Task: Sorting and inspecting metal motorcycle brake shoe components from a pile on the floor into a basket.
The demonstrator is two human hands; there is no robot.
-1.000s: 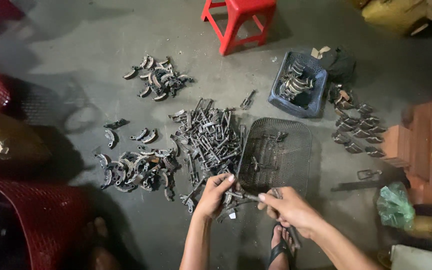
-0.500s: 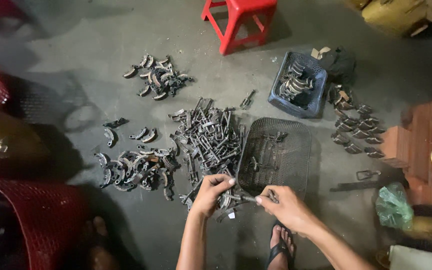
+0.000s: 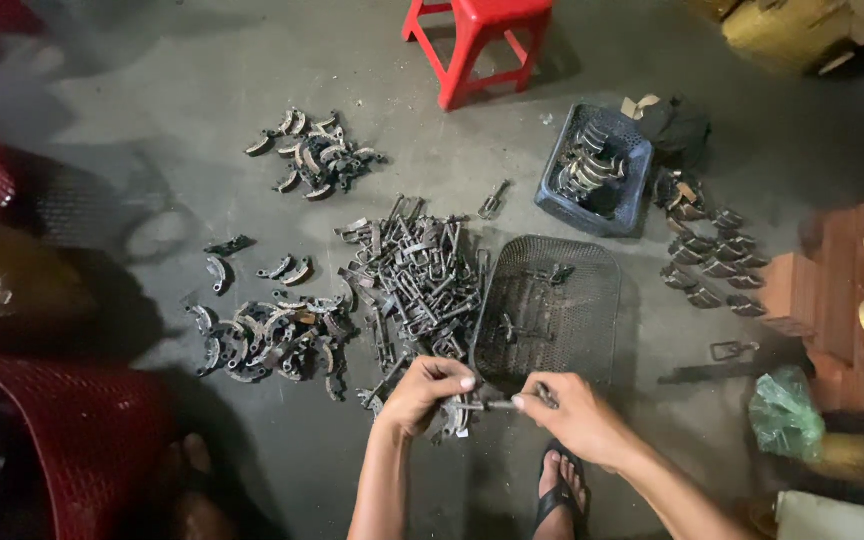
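My left hand (image 3: 429, 391) and my right hand (image 3: 574, 415) hold the two ends of one small dark metal part (image 3: 482, 405), just above the concrete floor. The left fingers close around its curved end, the right fingertips pinch its thin rod end. Right behind the hands lies a heap of long metal brackets and levers (image 3: 414, 278). A dark wire mesh basket (image 3: 552, 305) sits just beyond my right hand, holding a few small parts.
Curved metal shoes lie in piles at the left (image 3: 267, 338) and far left (image 3: 314, 158). A blue crate (image 3: 594, 170) of parts, a red plastic stool (image 3: 480, 40), a row of shoes (image 3: 714, 262), red baskets (image 3: 72, 430), and my sandalled foot (image 3: 560, 492) surround the spot.
Both hands have shifted slightly lower and closer together on the metal part; the right hand now pinches the rod end. The piles on the floor have not moved.
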